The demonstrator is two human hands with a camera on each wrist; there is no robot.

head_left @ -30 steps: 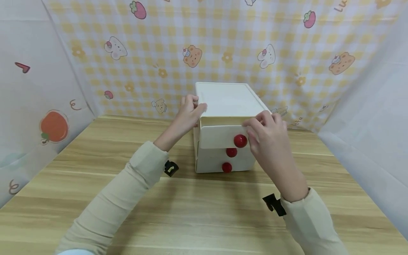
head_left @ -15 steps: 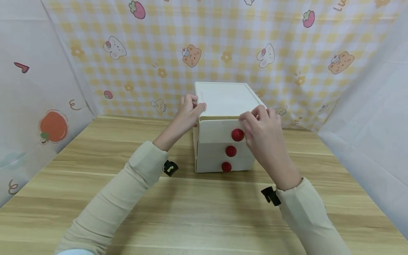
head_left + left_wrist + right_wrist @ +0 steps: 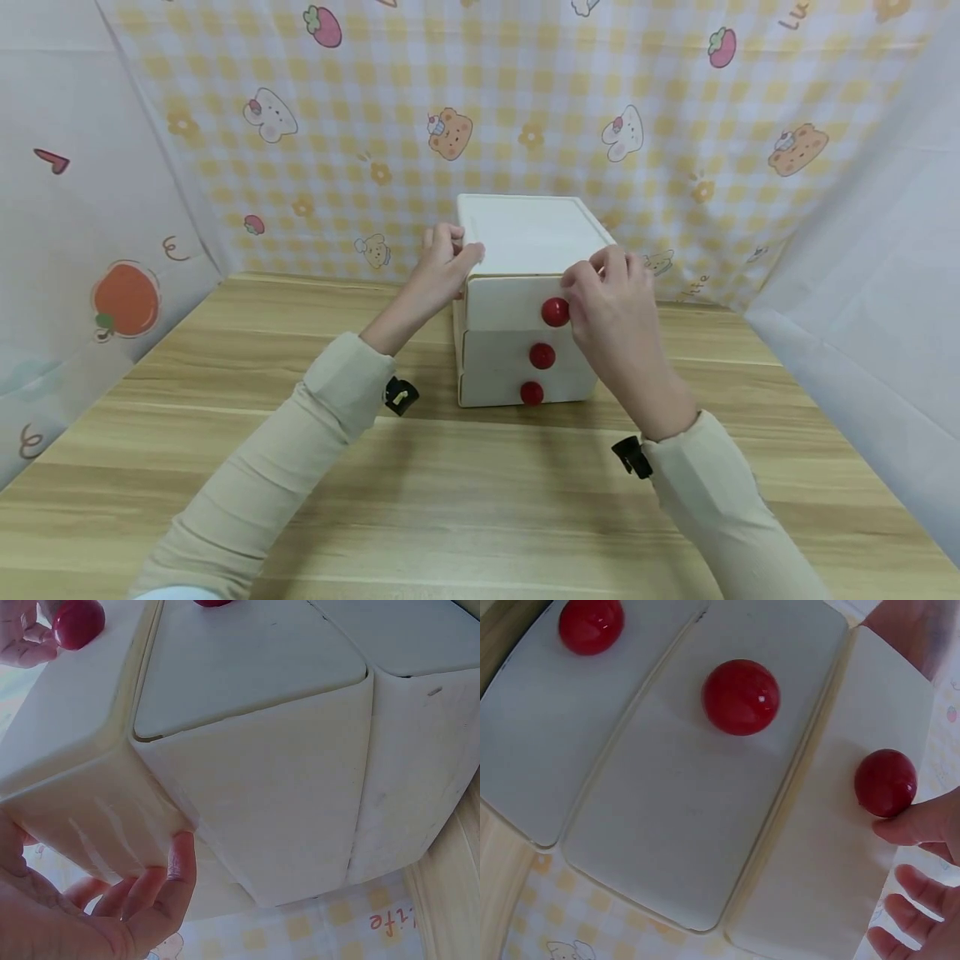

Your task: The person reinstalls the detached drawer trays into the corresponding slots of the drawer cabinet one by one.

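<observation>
A small white drawer cabinet (image 3: 536,233) with three stacked drawers stands on the table. Each drawer has a round red knob, and the top drawer's front (image 3: 502,304) now sits flush with the lower ones. My left hand (image 3: 450,258) grips the cabinet's upper left edge, thumb on top and fingers along the side, as the left wrist view shows. My right hand (image 3: 611,304) is at the top drawer's right end. Its thumb touches the top red knob (image 3: 886,783), and its loosely bent fingers lie near the upper edge, spread apart in the right wrist view.
The wood-grain table (image 3: 480,500) extends around the cabinet. Behind it hangs a yellow-checked cloth (image 3: 525,100) with cartoon prints, and white cloth (image 3: 67,250) closes off the sides. Black clips (image 3: 401,396) hang by both cuffs.
The top drawer has slid back into the cabinet until its front lines up with the others. My right hand moved inward with it; my left hand stayed in place.
</observation>
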